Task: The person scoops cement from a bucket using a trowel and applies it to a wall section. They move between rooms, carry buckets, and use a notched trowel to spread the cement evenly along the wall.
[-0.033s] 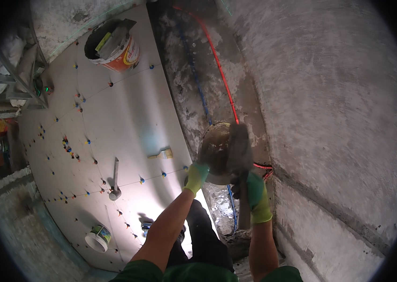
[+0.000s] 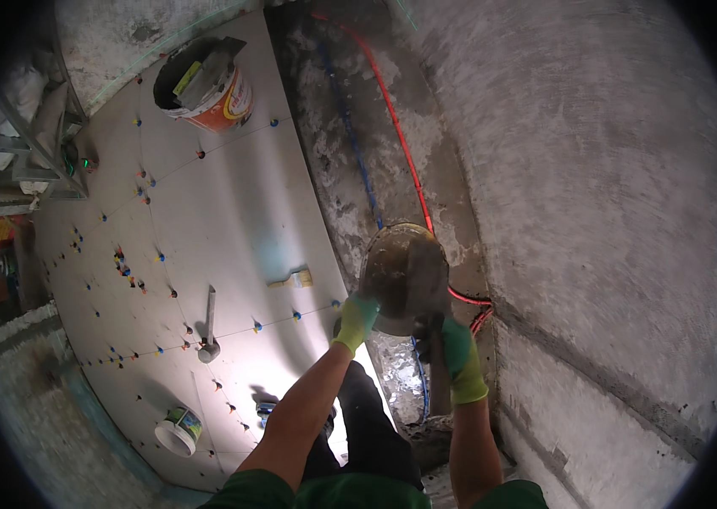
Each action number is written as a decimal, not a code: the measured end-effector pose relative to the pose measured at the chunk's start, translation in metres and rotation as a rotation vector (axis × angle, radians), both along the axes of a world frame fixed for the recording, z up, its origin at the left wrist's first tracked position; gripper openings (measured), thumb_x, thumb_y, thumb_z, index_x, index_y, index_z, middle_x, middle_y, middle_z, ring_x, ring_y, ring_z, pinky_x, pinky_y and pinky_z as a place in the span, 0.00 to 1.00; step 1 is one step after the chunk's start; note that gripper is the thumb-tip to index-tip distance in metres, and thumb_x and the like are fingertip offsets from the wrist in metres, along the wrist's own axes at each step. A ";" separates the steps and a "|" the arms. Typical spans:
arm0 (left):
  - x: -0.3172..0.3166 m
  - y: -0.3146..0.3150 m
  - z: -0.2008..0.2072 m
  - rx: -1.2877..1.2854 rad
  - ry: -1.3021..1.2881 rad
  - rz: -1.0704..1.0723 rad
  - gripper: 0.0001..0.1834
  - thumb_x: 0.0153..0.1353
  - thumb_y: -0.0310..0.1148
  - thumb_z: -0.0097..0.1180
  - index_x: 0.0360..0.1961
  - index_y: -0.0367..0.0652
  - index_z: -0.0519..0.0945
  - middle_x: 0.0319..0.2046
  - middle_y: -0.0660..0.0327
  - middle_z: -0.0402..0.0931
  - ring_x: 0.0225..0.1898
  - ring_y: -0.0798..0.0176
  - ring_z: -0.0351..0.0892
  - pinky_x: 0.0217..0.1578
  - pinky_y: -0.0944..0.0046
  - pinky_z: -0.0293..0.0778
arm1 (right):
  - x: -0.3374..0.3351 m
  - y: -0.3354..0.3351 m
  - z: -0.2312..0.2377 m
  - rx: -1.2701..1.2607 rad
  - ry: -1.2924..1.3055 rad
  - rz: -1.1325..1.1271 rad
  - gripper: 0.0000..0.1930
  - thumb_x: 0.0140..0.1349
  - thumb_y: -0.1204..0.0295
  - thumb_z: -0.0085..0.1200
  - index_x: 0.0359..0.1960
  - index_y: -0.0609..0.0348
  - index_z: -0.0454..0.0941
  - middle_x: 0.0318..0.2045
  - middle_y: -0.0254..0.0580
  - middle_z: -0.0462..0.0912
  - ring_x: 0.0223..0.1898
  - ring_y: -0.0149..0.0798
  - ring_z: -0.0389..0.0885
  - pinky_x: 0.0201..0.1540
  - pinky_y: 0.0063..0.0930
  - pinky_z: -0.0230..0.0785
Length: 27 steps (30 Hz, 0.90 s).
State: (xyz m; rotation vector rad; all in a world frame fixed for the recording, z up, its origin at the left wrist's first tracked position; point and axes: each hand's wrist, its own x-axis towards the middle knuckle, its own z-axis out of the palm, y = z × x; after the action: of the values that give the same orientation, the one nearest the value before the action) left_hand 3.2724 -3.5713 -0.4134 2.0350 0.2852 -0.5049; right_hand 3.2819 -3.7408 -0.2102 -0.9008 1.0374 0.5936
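A round bucket (image 2: 382,265) with a dark, wet-looking inside stands between my hands. My gloved left hand (image 2: 357,321) is closed at its near left rim, the fingertips partly hidden. In my gloved right hand (image 2: 462,349) is a long rectangular plastering trowel (image 2: 428,273), coated in grey. The trowel's upper part lies over the right side of the bucket, and its lower end reaches down past my wrist. Whether the blade touches the bucket's contents I cannot tell.
Large pale tiles (image 2: 231,212) with several small coloured spacers cover the left side. On them rest a mallet (image 2: 209,346), a brush (image 2: 295,278), a small white tub (image 2: 178,431) and an orange-white bucket (image 2: 227,110). Red conduit (image 2: 396,127) and blue conduit (image 2: 354,140) run beside a grey wall (image 2: 596,170).
The trowel and my right hand have shifted slightly left and down over the bucket. The bucket has tipped or moved a little to the right. My left hand stays at the rim.
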 end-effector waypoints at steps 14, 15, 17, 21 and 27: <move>-0.032 -0.033 0.040 -0.213 0.038 -0.080 0.11 0.54 0.34 0.53 0.25 0.37 0.78 0.25 0.49 0.78 0.27 0.48 0.76 0.29 0.53 0.69 | -0.016 -0.020 0.081 -0.531 -0.544 0.389 0.17 0.69 0.62 0.42 0.42 0.63 0.79 0.26 0.38 0.80 0.20 0.29 0.76 0.22 0.22 0.69; -0.032 -0.037 0.044 -0.235 -0.018 -0.079 0.11 0.54 0.34 0.53 0.25 0.36 0.79 0.24 0.49 0.78 0.25 0.50 0.76 0.28 0.54 0.69 | -0.014 -0.021 0.091 -0.485 -0.482 0.297 0.18 0.70 0.61 0.42 0.42 0.63 0.79 0.25 0.37 0.80 0.20 0.28 0.75 0.22 0.21 0.69; -0.030 -0.040 0.056 -0.285 -0.008 -0.036 0.10 0.54 0.34 0.53 0.26 0.36 0.79 0.23 0.50 0.78 0.24 0.55 0.74 0.27 0.55 0.67 | -0.018 -0.022 0.101 -0.339 -0.364 0.159 0.18 0.70 0.61 0.42 0.42 0.63 0.79 0.24 0.37 0.80 0.20 0.28 0.75 0.22 0.21 0.68; -0.026 -0.039 0.088 -0.321 0.211 0.031 0.11 0.53 0.31 0.56 0.30 0.32 0.79 0.22 0.58 0.78 0.24 0.66 0.69 0.28 0.60 0.67 | -0.047 -0.020 0.101 -0.465 -0.378 0.292 0.18 0.70 0.61 0.43 0.44 0.63 0.79 0.25 0.37 0.80 0.20 0.27 0.75 0.22 0.21 0.68; -0.044 -0.023 0.117 -0.562 0.298 0.214 0.05 0.53 0.28 0.56 0.25 0.37 0.79 0.24 0.55 0.78 0.26 0.67 0.70 0.29 0.61 0.67 | -0.086 -0.025 0.140 -0.334 -0.139 -0.040 0.11 0.67 0.69 0.44 0.39 0.64 0.76 0.23 0.37 0.78 0.19 0.29 0.77 0.20 0.24 0.69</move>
State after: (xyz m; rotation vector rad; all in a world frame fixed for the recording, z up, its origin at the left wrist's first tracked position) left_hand 3.2284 -3.5940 -0.2963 1.3666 0.4748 -0.6681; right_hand 3.1959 -3.7661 -0.0700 -1.1936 1.0420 0.3219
